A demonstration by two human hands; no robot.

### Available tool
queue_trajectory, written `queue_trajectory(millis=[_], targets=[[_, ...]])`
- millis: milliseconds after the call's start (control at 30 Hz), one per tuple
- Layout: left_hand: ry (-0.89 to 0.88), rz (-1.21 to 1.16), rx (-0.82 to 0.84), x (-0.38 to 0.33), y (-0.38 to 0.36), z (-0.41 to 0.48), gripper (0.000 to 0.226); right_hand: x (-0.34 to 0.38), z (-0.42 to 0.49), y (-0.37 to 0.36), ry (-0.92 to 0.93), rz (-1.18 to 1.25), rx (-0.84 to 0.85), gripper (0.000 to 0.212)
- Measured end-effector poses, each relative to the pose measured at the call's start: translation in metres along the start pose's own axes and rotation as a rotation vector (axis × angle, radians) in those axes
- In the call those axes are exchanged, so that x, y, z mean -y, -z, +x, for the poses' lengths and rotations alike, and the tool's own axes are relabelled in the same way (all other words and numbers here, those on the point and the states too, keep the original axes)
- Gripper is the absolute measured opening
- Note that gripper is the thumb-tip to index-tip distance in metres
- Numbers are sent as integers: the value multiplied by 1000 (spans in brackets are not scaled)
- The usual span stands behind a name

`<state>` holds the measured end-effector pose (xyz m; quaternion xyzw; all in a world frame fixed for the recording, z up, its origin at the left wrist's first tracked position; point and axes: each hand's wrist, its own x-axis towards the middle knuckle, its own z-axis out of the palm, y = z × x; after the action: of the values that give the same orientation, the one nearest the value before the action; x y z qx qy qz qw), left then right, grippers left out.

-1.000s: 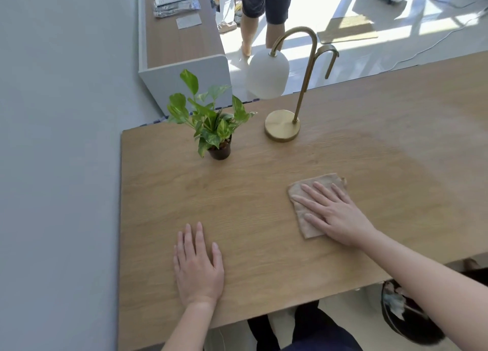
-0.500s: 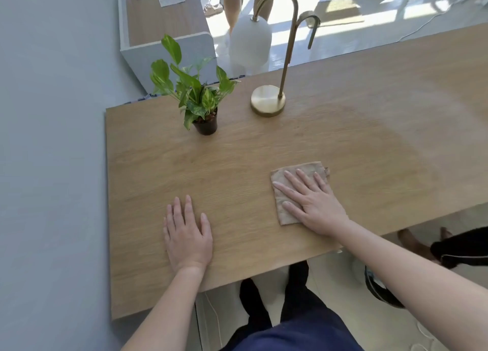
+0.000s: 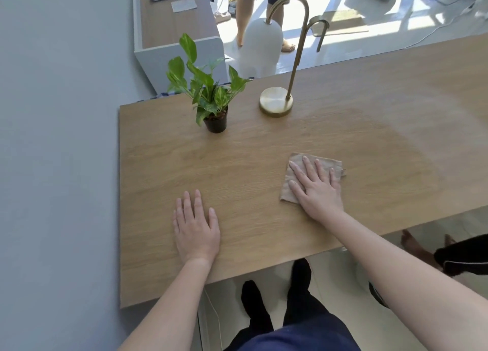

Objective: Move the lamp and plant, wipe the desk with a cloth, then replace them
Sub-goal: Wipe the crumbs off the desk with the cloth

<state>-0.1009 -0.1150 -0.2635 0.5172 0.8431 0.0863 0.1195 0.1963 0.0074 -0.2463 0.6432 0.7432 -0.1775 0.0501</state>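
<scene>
Right hand (image 3: 317, 189) is pressing the cloth (image 3: 330, 163) flat on the desk (image 3: 158, 179), fingers spread, left hand (image 3: 196, 229) lying open nearby, and a wide sweep is risking toppling the plant (image 3: 211, 97) and lamp (image 3: 276, 105) standing at the far edge.

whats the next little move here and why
Probably slide the cloth forward over the bare desk: the right hand lies flat on it, the left hand rests flat on the wood, and the plant and lamp stand apart at the far edge.
</scene>
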Motion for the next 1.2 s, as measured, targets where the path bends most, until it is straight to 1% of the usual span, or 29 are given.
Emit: queue_trajectory(millis=[67,200,267,333,400,500,600,767,900,967,1033,1100,1200], targets=[[-5,-17,6,3,1,0,66,30,5,-8,20,10,6,60],[-35,-35,21,16,5,0,64,87,-17,-27,208,-19,39,60],[-14,-46,-4,28,6,-7,64,107,-38,-39,303,-34,53,59],[17,-40,-25,41,6,-19,64,113,-61,-51,405,-53,73,59],[6,-20,-26,49,3,-30,64,102,-81,-60,480,-68,74,58],[2,-2,-21,54,2,-33,65,90,-96,-66,530,-88,57,58],[10,10,-24,56,3,-32,65,93,-97,-65,524,-91,63,58],[7,-9,-1,56,4,-31,66,95,-96,-58,508,-74,125,58],[36,-88,20,56,7,-32,65,100,-97,-47,495,14,178,58],[87,-175,13,52,12,-31,61,101,-96,-37,483,88,186,58],[121,-283,-6,44,21,-27,55,100,-92,-25,452,199,161,56],[107,-412,-3,32,33,-18,51,95,-84,-12,378,349,112,50],[34,-562,34,8,55,3,48,82,-61,8,251,535,58,37]])
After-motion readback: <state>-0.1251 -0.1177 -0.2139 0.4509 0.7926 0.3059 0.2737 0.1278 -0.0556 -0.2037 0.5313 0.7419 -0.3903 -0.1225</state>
